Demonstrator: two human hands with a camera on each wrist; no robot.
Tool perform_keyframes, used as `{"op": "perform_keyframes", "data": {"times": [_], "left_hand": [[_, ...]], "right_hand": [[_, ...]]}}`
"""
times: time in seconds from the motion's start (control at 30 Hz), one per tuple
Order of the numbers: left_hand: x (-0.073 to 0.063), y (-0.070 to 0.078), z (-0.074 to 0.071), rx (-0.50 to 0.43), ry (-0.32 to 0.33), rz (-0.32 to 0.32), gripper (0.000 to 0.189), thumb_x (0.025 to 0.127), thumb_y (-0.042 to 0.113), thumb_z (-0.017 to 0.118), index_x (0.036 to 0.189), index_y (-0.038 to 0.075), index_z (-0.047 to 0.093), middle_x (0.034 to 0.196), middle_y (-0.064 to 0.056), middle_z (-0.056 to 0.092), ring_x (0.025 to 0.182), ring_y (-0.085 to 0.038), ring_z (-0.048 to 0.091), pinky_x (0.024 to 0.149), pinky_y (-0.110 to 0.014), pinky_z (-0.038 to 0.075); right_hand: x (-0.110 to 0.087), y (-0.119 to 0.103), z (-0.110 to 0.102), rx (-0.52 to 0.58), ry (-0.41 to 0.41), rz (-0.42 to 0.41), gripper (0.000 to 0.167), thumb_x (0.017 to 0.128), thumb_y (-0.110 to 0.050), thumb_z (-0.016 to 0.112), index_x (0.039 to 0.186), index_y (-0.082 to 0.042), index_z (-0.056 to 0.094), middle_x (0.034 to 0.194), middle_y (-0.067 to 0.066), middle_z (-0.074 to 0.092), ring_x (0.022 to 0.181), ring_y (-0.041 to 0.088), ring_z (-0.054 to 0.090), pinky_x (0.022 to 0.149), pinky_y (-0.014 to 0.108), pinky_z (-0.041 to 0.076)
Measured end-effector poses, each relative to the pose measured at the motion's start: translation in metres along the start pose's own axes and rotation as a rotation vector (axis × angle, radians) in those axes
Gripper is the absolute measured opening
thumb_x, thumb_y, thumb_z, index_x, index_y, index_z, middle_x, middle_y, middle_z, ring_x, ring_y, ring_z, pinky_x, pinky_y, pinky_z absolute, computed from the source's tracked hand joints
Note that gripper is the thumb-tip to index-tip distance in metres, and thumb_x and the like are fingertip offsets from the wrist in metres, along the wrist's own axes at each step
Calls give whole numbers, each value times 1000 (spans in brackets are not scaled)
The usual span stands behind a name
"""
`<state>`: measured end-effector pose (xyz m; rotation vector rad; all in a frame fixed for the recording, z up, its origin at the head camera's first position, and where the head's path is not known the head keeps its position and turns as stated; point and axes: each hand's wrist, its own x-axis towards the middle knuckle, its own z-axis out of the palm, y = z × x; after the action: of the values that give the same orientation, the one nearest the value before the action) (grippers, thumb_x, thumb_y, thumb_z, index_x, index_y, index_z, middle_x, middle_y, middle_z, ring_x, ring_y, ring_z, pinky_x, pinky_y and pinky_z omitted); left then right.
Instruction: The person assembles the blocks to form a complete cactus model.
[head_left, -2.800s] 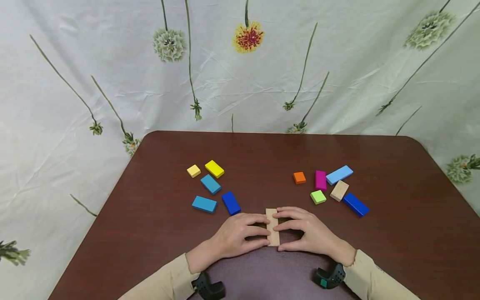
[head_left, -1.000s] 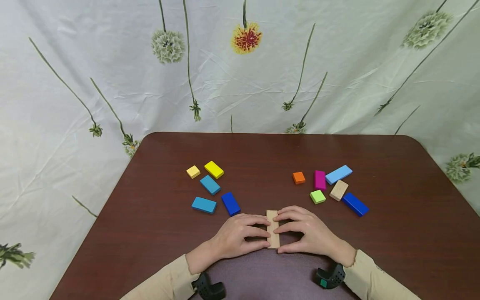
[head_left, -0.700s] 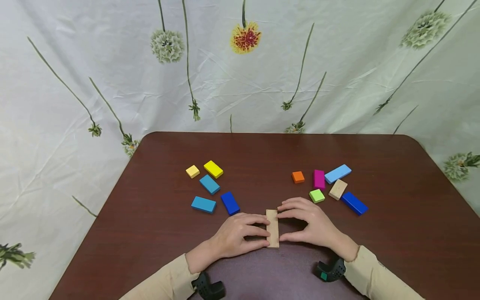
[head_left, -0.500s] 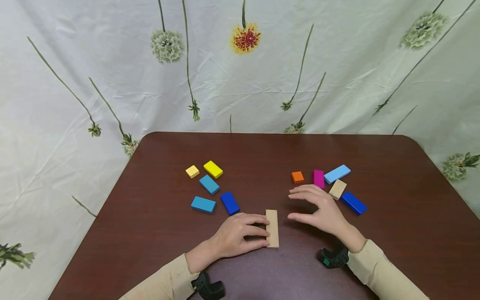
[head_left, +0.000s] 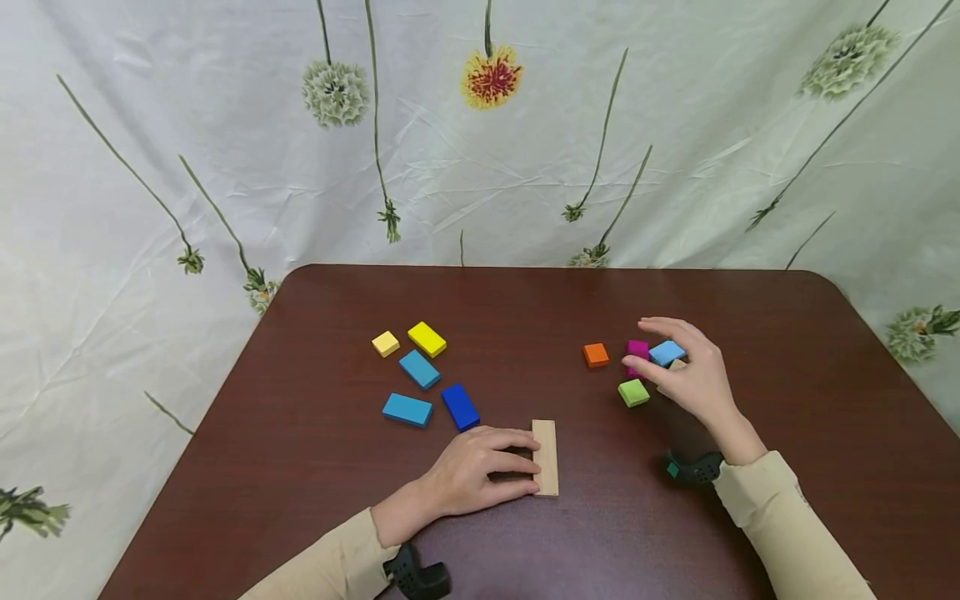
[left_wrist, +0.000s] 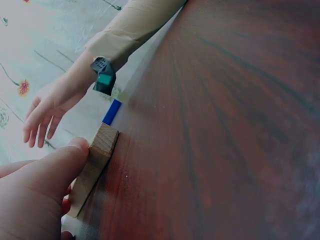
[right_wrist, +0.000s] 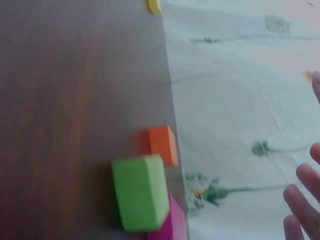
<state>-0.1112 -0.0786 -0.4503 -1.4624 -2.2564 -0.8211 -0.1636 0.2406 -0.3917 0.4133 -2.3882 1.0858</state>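
Observation:
A long plain wooden block (head_left: 546, 458) lies lengthwise on the table in front of the person. The left hand (head_left: 472, 471) rests beside it, thumb and fingertips touching its left long side; in the left wrist view the thumb (left_wrist: 75, 152) meets the wooden block (left_wrist: 95, 165) near one end. Over the right-hand group of blocks hovers the right hand (head_left: 690, 367), thumb and fingers spread apart with nothing between them. Below it are a magenta block (head_left: 637, 347), a light blue block (head_left: 666, 352) and a mostly hidden wooden one. A green block (head_left: 633, 392) lies just nearer the person.
An orange block (head_left: 596, 355) sits left of the magenta one. On the left lie a small pale yellow block (head_left: 386, 343), a yellow block (head_left: 427, 339), two light blue ones and a dark blue block (head_left: 461, 406). A flowered cloth (head_left: 480, 167) hangs behind the brown table (head_left: 517, 308).
The right hand has let go of the wooden block's right side and moved up and right over the coloured blocks, covering the dark blue one there. The left hand stays put.

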Motion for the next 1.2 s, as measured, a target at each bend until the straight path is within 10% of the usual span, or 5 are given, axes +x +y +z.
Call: {"op": "perform_keyframes", "data": {"times": [0.5, 1.2], "left_hand": [[0, 1, 0, -9, -6, -4, 20, 85, 36, 69, 98, 22, 75, 115, 3, 63, 110, -8, 56, 89, -24, 44], [0, 1, 0, -2, -9, -5, 20, 86, 35, 69, 98, 22, 75, 115, 3, 63, 110, -7, 56, 89, -24, 44]], "right_hand": [[8, 30, -18, -71, -13, 336, 61, 80, -40, 73, 127, -5, 57, 130, 15, 51, 114, 35, 49, 89, 51, 41], [-1, 53, -17, -88, -174, 512, 88, 80, -43, 72, 145, 0, 30, 141, 29, 32, 118, 49, 41, 94, 57, 37]]}}
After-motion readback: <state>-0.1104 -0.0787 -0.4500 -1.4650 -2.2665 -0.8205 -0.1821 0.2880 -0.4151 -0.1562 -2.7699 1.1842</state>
